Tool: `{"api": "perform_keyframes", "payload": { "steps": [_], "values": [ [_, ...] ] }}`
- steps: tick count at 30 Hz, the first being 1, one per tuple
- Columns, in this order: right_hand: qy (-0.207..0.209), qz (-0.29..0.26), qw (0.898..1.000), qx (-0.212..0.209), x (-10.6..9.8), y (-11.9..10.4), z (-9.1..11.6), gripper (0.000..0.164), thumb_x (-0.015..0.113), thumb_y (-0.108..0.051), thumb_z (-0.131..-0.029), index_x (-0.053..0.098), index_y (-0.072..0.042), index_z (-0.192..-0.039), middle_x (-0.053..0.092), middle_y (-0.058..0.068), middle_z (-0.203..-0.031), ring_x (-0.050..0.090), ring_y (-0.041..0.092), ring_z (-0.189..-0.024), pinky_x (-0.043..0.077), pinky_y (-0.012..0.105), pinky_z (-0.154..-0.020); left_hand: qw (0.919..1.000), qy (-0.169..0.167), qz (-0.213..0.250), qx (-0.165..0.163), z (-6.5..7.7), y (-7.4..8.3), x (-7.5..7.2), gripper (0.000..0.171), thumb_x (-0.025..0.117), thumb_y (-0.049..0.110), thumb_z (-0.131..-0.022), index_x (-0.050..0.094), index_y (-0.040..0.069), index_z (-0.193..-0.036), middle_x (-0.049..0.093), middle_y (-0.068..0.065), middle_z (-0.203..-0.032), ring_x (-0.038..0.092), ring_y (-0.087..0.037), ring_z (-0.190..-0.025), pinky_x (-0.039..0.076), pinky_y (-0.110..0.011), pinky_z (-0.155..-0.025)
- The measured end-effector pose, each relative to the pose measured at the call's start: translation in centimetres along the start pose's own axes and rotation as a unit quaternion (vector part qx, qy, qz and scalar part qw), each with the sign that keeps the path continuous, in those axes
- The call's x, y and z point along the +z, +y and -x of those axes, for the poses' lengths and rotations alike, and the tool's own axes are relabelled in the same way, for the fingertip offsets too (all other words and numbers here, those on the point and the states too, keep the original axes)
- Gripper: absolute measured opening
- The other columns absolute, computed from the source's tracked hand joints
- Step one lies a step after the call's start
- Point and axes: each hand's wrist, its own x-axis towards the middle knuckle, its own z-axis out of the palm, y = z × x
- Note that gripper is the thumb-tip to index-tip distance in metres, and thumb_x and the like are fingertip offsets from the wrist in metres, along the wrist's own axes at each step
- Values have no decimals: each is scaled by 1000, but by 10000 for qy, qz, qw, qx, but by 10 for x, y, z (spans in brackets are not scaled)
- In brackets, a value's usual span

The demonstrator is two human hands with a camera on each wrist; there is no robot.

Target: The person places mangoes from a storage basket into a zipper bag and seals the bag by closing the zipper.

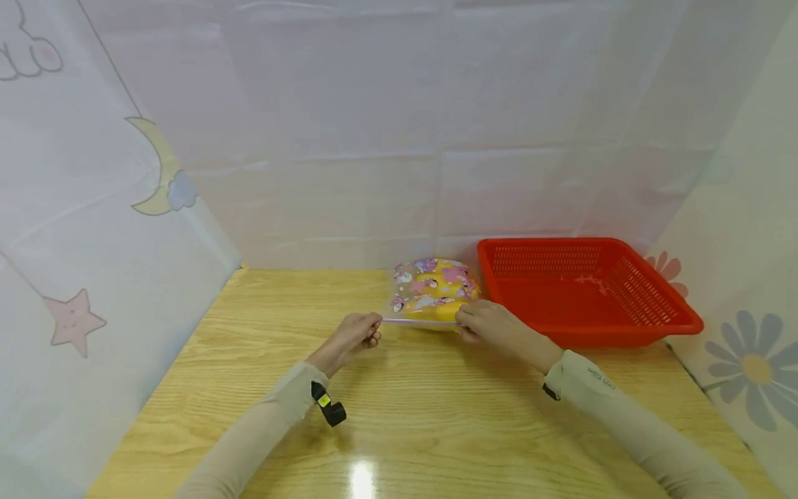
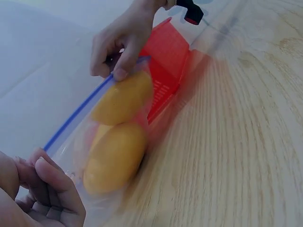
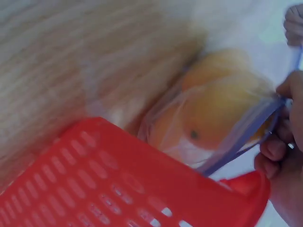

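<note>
A clear zip bag (image 1: 427, 284) printed with pink and purple cartoon figures lies towards the back of the table, beside the red basket. Inside are several yellow-orange mangoes (image 2: 116, 158). My left hand (image 1: 354, 333) pinches the left end of the bag's purple-blue zip strip (image 2: 78, 116) between thumb and finger. Farther along the same strip, near its right end, my right hand (image 1: 499, 329) pinches it too. Between the two hands the strip is stretched straight. In the right wrist view, the strip's right end extends past the fingers, towards the basket.
A red plastic basket (image 1: 598, 337) with slotted walls stands at the back right, close to my right hand. The wooden table (image 1: 424, 416) ends at a pale curtain wall (image 1: 349, 208) behind, with printed sheets on both sides.
</note>
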Motion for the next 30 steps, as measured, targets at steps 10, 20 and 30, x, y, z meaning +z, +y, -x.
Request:
{"api": "perform_keyframes", "payload": {
  "steps": [10, 20, 30],
  "values": [
    [-1285, -1967, 9643, 1219, -33, 16, -4, 24, 64, -5, -93, 50, -17, -78, 36, -12, -65, 36, 3, -59, 33, 21, -54, 9976, 331, 566, -219, -2, 6, -15, 27, 50, 11, -98, 50, 11, -72, 39, 7, -52, 46, -5, -54, 41, -17, -50],
    [-1465, -2144, 9610, 948, -44, 23, -1, 24, 65, -6, -93, 51, -15, -75, 39, -12, -65, 38, 9, -66, 33, 27, -62, 9966, 280, 728, -255, -2, 3, -19, 28, 49, 9, -97, 50, 11, -69, 39, 8, -50, 45, -4, -52, 40, -16, -48],
    [-1619, -1709, 9655, 1110, -54, 26, 13, 27, 68, -7, -89, 50, -19, -74, 36, -15, -62, 34, 7, -64, 31, 27, -63, 9976, 276, 560, -284, 1, 2, -25, 27, 50, 11, -98, 51, 11, -72, 40, 7, -52, 45, -5, -53, 41, -17, -50]
  ]
}}
